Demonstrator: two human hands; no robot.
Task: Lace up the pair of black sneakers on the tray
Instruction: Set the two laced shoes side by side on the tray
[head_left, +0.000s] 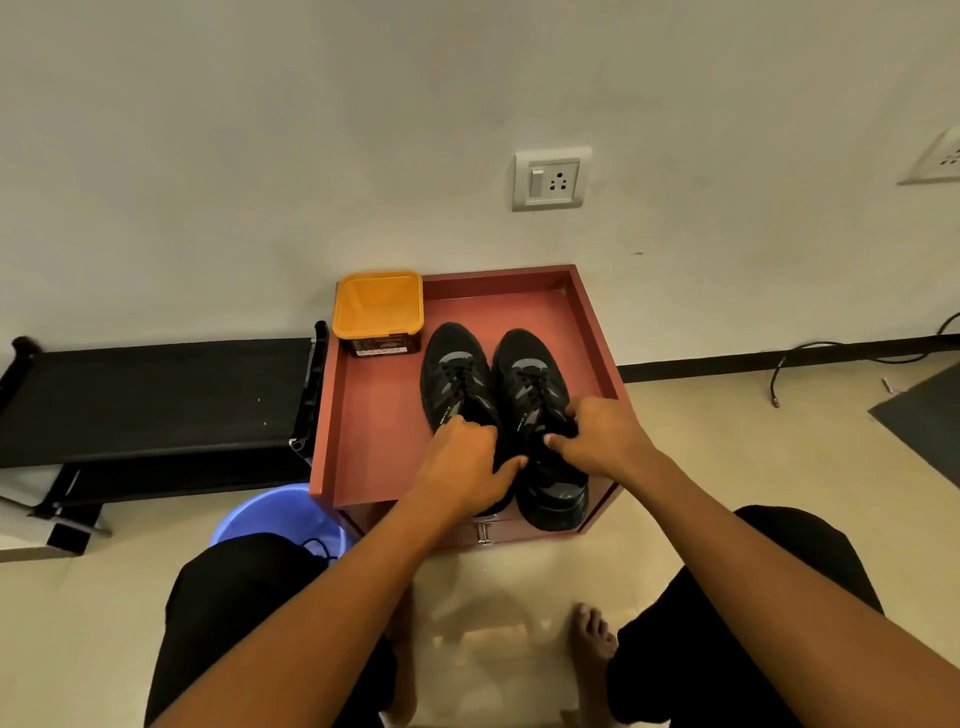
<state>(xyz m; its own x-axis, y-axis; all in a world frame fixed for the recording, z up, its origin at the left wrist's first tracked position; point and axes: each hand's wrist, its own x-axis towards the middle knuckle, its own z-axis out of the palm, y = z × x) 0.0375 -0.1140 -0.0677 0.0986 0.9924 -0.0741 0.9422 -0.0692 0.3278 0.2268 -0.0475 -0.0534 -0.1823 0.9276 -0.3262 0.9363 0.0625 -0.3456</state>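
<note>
Head view. To lace well here: steady each shoe by its collar, find both lace ends, keep them even, then draw snug from the toe upward without twisting. Working on the black pair, the left sneaker and the right sneaker, side by side on the red tray, toes toward the wall, heels at the near edge. Over the heel end of the first, the left hand, fingers curled onto the collar, thumb reaching toward the other shoe. On the tongue and collar of the second, the right hand, curled tight and gripping. Hands apart, one per shoe; impossible to tell whether either pinches a lace end. Also on the tray, an orange tub; down on the floor, a blue bucket.
</note>
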